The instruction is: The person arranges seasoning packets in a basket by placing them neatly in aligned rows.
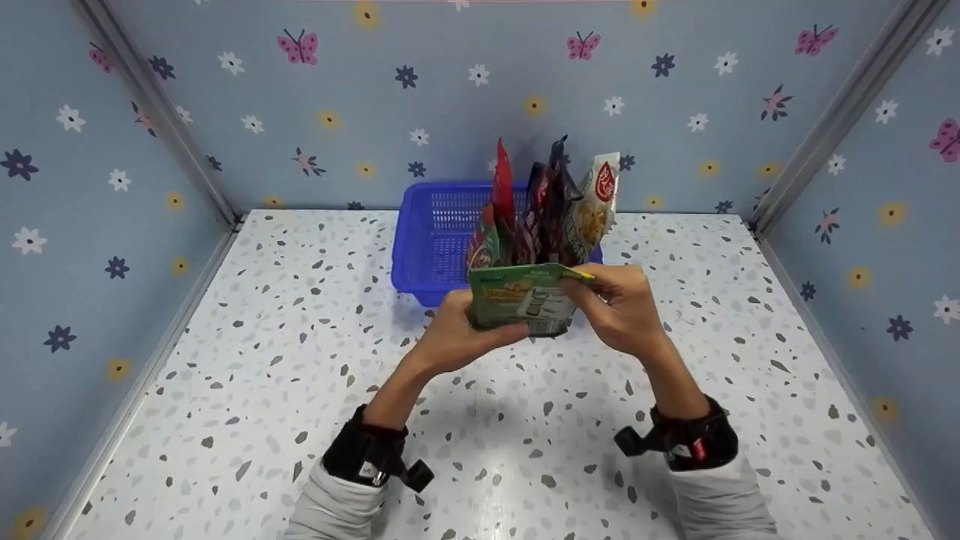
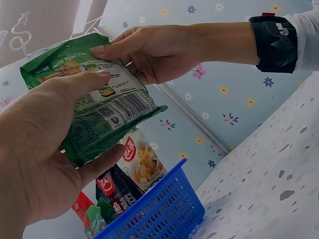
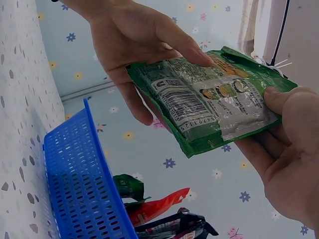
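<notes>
A green food packet (image 1: 517, 300) is held up in front of the blue basket, its printed back with a barcode facing me. My left hand (image 1: 457, 339) grips its left side, thumb across the front and fingers behind. At the upper right corner, my right hand (image 1: 621, 309) pinches the packet between thumb and fingers. Behind it, several packets stand in the basket (image 1: 405, 240): a red one (image 1: 503, 184), a green one (image 1: 484, 240), dark ones (image 1: 556, 206) and a pale one (image 1: 596, 202). The held packet hides their lower parts in the head view.
The basket stands on a white speckled tabletop (image 1: 262, 360), close to the blue flowered back wall (image 1: 480, 97). Similar panels rise at the left (image 1: 67, 225) and right (image 1: 892, 225). Both wrists wear black straps with cameras.
</notes>
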A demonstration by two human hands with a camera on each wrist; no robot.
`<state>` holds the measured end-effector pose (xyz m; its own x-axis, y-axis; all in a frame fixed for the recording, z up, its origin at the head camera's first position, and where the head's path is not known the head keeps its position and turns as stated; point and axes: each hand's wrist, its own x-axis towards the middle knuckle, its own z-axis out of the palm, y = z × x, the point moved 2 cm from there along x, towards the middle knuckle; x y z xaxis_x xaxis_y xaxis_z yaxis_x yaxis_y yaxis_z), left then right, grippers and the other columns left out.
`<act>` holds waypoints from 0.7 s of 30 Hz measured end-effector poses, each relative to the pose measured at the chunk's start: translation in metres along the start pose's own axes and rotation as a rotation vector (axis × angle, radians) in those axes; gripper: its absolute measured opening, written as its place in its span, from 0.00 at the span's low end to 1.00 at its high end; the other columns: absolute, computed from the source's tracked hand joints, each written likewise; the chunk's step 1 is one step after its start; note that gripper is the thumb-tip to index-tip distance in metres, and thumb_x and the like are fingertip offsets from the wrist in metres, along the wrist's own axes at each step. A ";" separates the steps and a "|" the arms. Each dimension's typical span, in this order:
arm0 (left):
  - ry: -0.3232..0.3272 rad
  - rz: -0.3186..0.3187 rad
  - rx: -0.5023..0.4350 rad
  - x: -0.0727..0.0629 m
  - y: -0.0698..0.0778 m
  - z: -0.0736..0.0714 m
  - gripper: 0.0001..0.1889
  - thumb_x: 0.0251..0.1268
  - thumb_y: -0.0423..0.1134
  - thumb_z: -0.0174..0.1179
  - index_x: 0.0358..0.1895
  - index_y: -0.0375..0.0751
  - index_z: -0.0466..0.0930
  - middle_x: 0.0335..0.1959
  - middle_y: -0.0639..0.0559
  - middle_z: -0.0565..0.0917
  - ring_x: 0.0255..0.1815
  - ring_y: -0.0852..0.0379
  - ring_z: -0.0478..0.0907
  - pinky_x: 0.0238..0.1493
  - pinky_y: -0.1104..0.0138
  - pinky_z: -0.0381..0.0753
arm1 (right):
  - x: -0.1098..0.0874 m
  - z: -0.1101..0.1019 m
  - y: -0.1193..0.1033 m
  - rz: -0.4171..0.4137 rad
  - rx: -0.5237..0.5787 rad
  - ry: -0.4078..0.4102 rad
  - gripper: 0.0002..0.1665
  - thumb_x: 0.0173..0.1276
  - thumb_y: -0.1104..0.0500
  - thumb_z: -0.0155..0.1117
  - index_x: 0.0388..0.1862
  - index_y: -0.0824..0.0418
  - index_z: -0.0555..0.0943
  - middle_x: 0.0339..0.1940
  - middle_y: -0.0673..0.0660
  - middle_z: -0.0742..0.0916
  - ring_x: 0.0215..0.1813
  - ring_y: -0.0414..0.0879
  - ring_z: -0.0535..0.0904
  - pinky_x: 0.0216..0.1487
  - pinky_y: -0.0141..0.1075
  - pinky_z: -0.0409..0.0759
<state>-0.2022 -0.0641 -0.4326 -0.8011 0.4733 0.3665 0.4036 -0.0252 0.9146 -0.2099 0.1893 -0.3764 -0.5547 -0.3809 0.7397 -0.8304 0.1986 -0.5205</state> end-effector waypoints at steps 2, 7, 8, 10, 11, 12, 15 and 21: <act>-0.010 -0.015 0.004 0.000 -0.002 0.002 0.25 0.76 0.40 0.76 0.73 0.42 0.85 0.66 0.40 0.92 0.67 0.45 0.92 0.68 0.55 0.92 | 0.000 -0.001 0.000 0.000 0.004 0.001 0.14 0.74 0.79 0.67 0.48 0.68 0.94 0.33 0.63 0.96 0.28 0.34 0.86 0.31 0.26 0.77; -0.003 -0.044 0.009 0.000 -0.005 0.004 0.24 0.77 0.39 0.75 0.73 0.41 0.86 0.66 0.39 0.92 0.67 0.44 0.92 0.68 0.56 0.92 | -0.001 -0.001 0.000 -0.006 0.003 0.011 0.14 0.73 0.79 0.68 0.48 0.68 0.94 0.33 0.63 0.96 0.27 0.40 0.88 0.33 0.24 0.79; 0.001 -0.044 0.012 0.000 -0.006 0.004 0.24 0.77 0.38 0.75 0.73 0.41 0.86 0.66 0.39 0.92 0.67 0.43 0.92 0.68 0.57 0.92 | -0.001 -0.001 0.000 -0.009 0.000 0.013 0.14 0.73 0.79 0.68 0.48 0.68 0.94 0.33 0.63 0.96 0.27 0.41 0.88 0.33 0.25 0.79; 0.008 -0.043 0.011 0.000 -0.005 0.005 0.24 0.78 0.37 0.75 0.73 0.41 0.86 0.66 0.38 0.92 0.68 0.43 0.92 0.68 0.57 0.92 | -0.001 0.000 0.000 -0.010 0.000 0.016 0.14 0.73 0.79 0.69 0.48 0.68 0.94 0.32 0.63 0.95 0.25 0.40 0.85 0.32 0.26 0.77; 0.011 -0.041 0.011 0.000 -0.005 0.005 0.24 0.78 0.37 0.75 0.72 0.41 0.86 0.66 0.38 0.92 0.68 0.42 0.92 0.68 0.57 0.92 | -0.001 0.000 0.000 -0.011 0.002 0.018 0.14 0.73 0.79 0.69 0.48 0.68 0.94 0.31 0.63 0.95 0.25 0.40 0.83 0.31 0.27 0.76; 0.014 -0.039 0.010 0.000 -0.005 0.005 0.24 0.77 0.37 0.75 0.72 0.41 0.86 0.66 0.38 0.92 0.68 0.42 0.92 0.68 0.57 0.92 | -0.001 0.000 0.001 -0.013 0.002 0.020 0.14 0.72 0.80 0.69 0.48 0.68 0.94 0.30 0.62 0.95 0.24 0.39 0.81 0.30 0.28 0.75; 0.029 -0.025 0.018 0.000 -0.006 0.006 0.23 0.76 0.36 0.75 0.71 0.40 0.87 0.65 0.38 0.93 0.67 0.43 0.92 0.68 0.57 0.92 | -0.001 0.001 0.000 -0.011 0.011 0.028 0.14 0.72 0.80 0.68 0.47 0.68 0.94 0.29 0.62 0.94 0.23 0.36 0.76 0.29 0.29 0.71; 0.069 0.006 0.017 0.001 -0.008 0.007 0.20 0.75 0.34 0.75 0.67 0.38 0.90 0.61 0.38 0.94 0.63 0.43 0.94 0.64 0.56 0.94 | -0.001 0.001 -0.001 -0.004 0.007 0.034 0.14 0.73 0.80 0.68 0.46 0.68 0.94 0.28 0.62 0.93 0.23 0.36 0.72 0.28 0.29 0.69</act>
<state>-0.2031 -0.0569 -0.4406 -0.8272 0.4111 0.3831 0.4151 -0.0124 0.9097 -0.2086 0.1890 -0.3770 -0.5527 -0.3507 0.7560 -0.8325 0.1910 -0.5201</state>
